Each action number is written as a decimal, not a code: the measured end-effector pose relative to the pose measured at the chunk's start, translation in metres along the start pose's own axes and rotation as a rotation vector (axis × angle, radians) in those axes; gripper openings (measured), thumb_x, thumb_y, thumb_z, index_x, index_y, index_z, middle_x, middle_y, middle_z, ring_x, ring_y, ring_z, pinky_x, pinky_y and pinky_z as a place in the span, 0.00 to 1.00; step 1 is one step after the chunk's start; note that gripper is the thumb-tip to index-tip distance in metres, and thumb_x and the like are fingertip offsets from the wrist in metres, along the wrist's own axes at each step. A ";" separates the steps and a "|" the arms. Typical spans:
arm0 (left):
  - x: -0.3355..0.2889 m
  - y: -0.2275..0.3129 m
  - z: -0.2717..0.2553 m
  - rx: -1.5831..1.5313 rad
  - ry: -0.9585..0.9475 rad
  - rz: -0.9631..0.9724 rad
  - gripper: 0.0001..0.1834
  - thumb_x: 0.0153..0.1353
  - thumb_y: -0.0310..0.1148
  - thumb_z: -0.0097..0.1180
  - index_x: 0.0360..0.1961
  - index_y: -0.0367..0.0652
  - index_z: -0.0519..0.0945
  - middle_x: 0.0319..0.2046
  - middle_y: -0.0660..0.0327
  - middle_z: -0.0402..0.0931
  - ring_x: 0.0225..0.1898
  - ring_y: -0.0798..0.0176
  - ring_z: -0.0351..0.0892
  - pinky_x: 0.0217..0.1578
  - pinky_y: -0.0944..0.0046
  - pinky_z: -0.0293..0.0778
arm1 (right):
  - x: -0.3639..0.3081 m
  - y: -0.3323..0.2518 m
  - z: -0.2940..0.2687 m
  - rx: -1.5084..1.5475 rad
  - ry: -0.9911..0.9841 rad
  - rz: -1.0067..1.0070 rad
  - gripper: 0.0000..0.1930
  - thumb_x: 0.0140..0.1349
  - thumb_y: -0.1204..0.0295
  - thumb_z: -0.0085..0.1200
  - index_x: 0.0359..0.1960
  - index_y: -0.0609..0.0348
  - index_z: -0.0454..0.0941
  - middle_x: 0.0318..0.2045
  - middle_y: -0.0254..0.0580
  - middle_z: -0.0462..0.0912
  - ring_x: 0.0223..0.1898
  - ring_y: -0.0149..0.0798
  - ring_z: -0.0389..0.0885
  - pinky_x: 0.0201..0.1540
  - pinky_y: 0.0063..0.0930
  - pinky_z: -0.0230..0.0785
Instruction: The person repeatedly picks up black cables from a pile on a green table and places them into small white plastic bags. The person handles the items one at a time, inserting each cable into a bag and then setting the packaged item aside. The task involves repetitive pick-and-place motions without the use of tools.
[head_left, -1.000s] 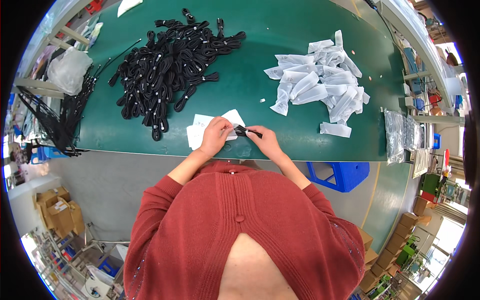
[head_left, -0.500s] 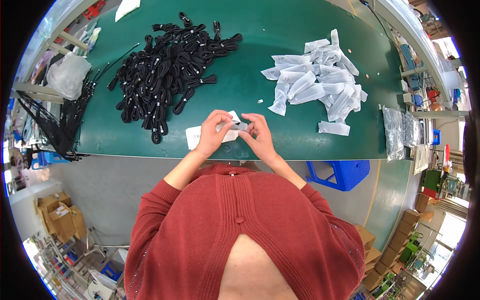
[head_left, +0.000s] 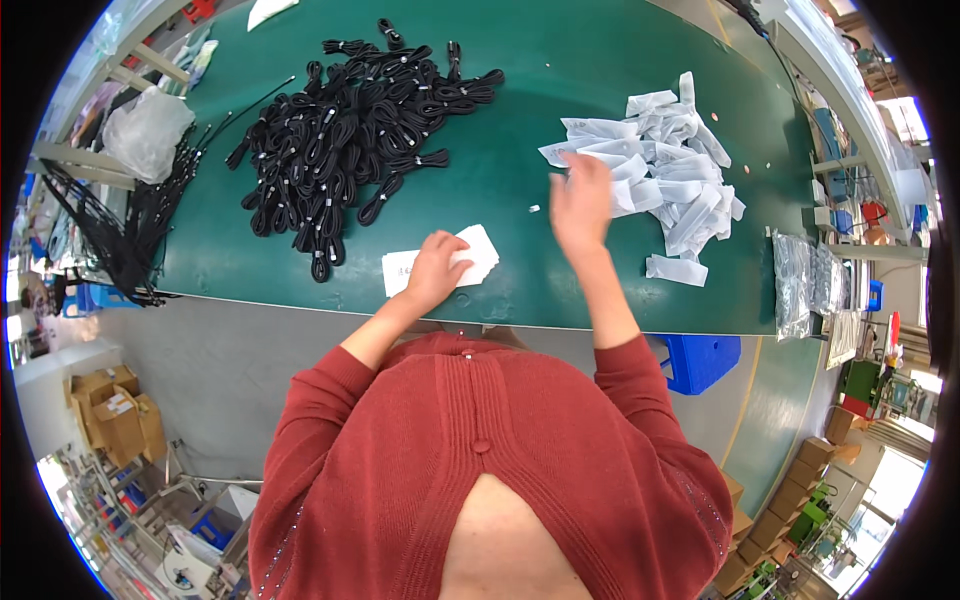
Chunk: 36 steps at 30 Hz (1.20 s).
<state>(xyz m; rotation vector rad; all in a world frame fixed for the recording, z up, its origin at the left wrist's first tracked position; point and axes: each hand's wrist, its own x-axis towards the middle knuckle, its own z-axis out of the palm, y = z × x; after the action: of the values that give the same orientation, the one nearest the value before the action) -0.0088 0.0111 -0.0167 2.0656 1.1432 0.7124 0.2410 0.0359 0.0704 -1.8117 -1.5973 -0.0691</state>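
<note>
My left hand (head_left: 438, 272) rests on a stack of flat white bags or sheets (head_left: 480, 252) near the table's front edge. Its thumb and forefinger are apart on the top one. Farther right, my right hand (head_left: 582, 205) reaches over the near left side of a pile of filled whitish pouches (head_left: 685, 200). Its thumb and fingers are spread beside the pouches, and its palm side is hidden. Left of centre lies a large heap of coiled black cables (head_left: 345, 130), apart from both hands.
Loose black cables (head_left: 125, 240) hang by the left table edge, with a crumpled clear bag (head_left: 148, 135) above them. One pouch (head_left: 677, 270) lies alone near the front. Clear plastic packs (head_left: 792, 285) sit at the right edge. A blue stool (head_left: 705, 362) stands below the table.
My right hand has moved from beside my left hand to the pouch pile. The greyish pouch seen between both hands is gone from there. My left hand has lowered onto the white stack.
</note>
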 end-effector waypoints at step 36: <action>-0.003 -0.011 0.016 -0.019 0.002 0.007 0.03 0.54 0.28 0.62 0.29 0.42 0.80 0.30 0.57 0.77 0.35 0.52 0.76 0.38 0.55 0.70 | -0.147 -0.002 -0.004 0.545 -0.487 0.341 0.09 0.60 0.72 0.60 0.40 0.63 0.81 0.29 0.40 0.76 0.23 0.34 0.74 0.28 0.28 0.67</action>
<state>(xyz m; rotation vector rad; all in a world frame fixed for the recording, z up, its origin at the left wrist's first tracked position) -0.0042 0.0083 -0.0362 2.0541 1.1267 0.7255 0.2064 -0.0915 0.0045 -1.6920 -1.3939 0.9341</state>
